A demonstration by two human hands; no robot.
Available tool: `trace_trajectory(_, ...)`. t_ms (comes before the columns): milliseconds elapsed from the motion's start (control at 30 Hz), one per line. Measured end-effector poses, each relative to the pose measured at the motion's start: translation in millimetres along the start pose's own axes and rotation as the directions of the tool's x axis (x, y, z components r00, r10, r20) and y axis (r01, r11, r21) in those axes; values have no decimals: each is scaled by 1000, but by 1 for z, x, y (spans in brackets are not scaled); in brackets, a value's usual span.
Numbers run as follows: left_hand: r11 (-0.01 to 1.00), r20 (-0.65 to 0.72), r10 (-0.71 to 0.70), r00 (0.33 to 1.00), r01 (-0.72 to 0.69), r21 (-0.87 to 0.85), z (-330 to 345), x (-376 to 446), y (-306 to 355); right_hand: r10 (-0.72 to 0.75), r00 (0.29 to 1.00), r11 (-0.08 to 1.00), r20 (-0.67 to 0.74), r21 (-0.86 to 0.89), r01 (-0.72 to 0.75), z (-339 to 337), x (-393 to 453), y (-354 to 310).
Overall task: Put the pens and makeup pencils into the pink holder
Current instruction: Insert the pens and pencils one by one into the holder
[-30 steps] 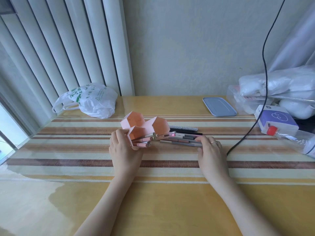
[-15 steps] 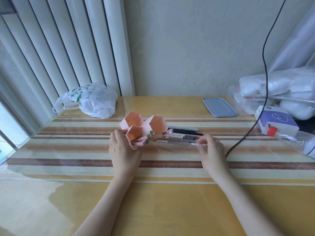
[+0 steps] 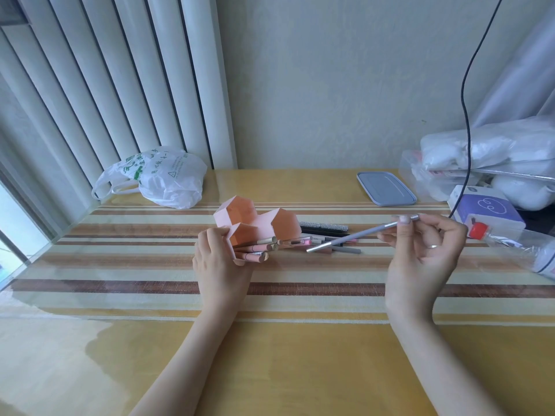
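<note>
Striped cloth under clear film covers your yellow table (image 3: 270,370), set against a pale wall. Your right hand (image 3: 426,253) pinches a grey pencil (image 3: 360,234) by its far end, lifting it aslant above the loose pens (image 3: 327,235) lying on the cloth. Your left hand (image 3: 220,262) grips the pink holder (image 3: 258,225), which lies tipped on its side with its hexagonal mouths facing right; several pencils (image 3: 255,252) already poke from the nearest compartment. Further out sit a white plastic bag (image 3: 162,178) at far left, a blue-grey lid (image 3: 386,188) behind, and a red-capped bottle (image 3: 516,244) at right.
</note>
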State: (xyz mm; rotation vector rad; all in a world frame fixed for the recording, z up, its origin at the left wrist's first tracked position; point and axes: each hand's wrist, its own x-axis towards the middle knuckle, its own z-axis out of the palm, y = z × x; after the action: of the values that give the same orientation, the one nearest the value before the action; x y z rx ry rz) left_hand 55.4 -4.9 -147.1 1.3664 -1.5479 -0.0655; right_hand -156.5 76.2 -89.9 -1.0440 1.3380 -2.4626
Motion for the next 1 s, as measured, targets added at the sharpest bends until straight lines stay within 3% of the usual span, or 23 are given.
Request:
trace_trajectory(233, 998, 4, 59, 998, -59, 15, 2, -1, -2, 15, 999, 995, -41, 96, -11, 2, -1, -2)
trace_trajectory(400, 996, -9, 82, 997, -81, 30, 3, -1, -3, 25, 994, 999, 107, 42, -29, 6, -11, 7)
trace_trajectory(533, 995, -12, 90, 996, -90, 32, 4, -1, -3, 20, 926, 984, 376, -171, 48, 8, -25, 24)
trace_trajectory(667, 996, 2, 92, 996, -92, 20, 4, -1, -3, 17, 856, 917, 517, -349, 193, 9, -35, 38)
trace_trajectory(733, 995, 5, 90, 996, -90, 30, 4, -1, -3, 19, 845, 906, 534, -367, 211, 9, -32, 36)
trace_trajectory(867, 997, -2, 70, 998, -70, 41, 4, -1, -3, 21, 899, 896, 437, -407, 177, 7, -22, 36)
trace_trajectory(933, 998, -4, 53, 999, -52, 38, 4, 0, -3, 68, 897, 838, 437, -513, 187, 3, -16, 43)
trace_trajectory(1000, 999, -13, 44, 999, -44, 22, 3, 0, -3, 175, 848, 715, 499, -657, 240, -5, -11, 56)
